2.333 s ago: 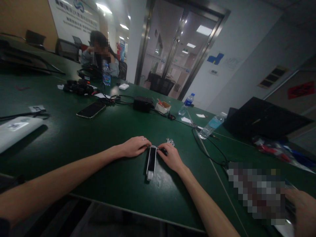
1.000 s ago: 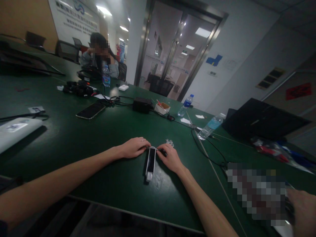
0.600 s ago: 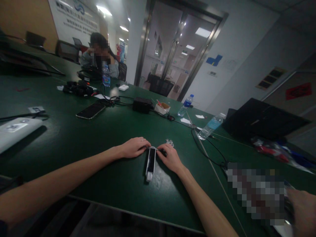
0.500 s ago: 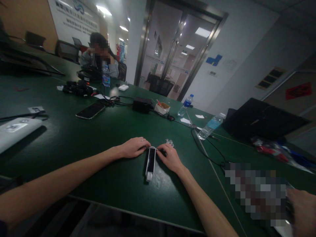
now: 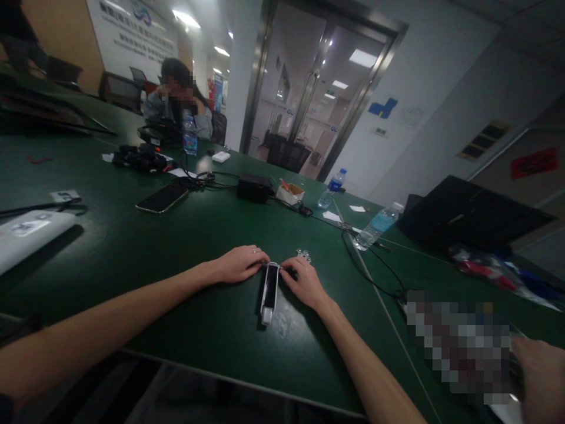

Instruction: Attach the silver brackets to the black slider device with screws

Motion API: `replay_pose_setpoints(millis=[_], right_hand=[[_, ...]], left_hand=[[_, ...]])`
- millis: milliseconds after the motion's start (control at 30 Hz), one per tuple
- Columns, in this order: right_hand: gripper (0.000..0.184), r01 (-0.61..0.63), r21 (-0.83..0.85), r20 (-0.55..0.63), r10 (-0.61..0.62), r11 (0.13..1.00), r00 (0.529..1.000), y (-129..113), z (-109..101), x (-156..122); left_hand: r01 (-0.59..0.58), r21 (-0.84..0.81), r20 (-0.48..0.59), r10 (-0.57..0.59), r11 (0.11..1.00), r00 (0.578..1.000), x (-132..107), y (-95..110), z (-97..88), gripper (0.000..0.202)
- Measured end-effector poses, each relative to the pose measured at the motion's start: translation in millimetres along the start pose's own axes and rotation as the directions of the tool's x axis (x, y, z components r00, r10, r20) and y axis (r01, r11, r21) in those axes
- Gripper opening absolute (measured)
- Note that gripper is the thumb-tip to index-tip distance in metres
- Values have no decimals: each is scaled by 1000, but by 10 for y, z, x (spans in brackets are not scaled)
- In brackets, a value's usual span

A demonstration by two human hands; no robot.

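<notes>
On the green table (image 5: 185, 330) lies a slim white device (image 5: 266, 315) with a long black face, its near end pale and blocky. My left hand (image 5: 241, 263), a ring on one finger, rests at the left of its far end with fingertips pinched together. On the other side, my right hand (image 5: 304, 281) has thumb and fingers closed at the far right corner. Something small and dark shows at the right fingertips; what either pinch holds is too small to make out. Just beyond the right hand is a small cluster of silvery pieces (image 5: 303, 254).
Around lie a phone (image 5: 162, 197), a black power adapter (image 5: 255, 188), a small open box (image 5: 290, 193), bottles (image 5: 379, 225), cables and a white case (image 5: 33, 235). Another person's hand (image 5: 541, 374) is at the right edge beside a blurred-out screen. Someone sits across the table.
Both my hands and the white device hold still. At the far left back, a standing person has come into view. The other person's hand at right has shifted slightly.
</notes>
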State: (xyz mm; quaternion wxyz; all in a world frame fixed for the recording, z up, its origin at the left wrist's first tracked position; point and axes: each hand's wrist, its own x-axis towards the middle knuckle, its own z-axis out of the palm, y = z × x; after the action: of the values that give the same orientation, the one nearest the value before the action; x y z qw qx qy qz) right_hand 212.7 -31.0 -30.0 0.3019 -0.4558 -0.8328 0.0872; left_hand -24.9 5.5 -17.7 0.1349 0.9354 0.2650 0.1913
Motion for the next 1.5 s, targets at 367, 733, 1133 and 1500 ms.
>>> replay_pose_setpoints(millis=[367,733,1133,1500], right_hand=[[13,8,-6,3,-8,1000,1000,31,18,-6],[13,-10,-23,32,11,1000,999,36,16,-9],[11,-7,-28,39,8,1000,999,28,12,-7],[13,0,-34,32,1,999,999,30,16,-9]], left_hand=[[14,29,3,-14,999,1000,6,0,7,23],[11,32,5,-11,999,1000,15,6,4,23],[26,31,14,-26,999,1000,20,37,-20,23],[31,37,15,-31,999,999,18,20,-2,23]])
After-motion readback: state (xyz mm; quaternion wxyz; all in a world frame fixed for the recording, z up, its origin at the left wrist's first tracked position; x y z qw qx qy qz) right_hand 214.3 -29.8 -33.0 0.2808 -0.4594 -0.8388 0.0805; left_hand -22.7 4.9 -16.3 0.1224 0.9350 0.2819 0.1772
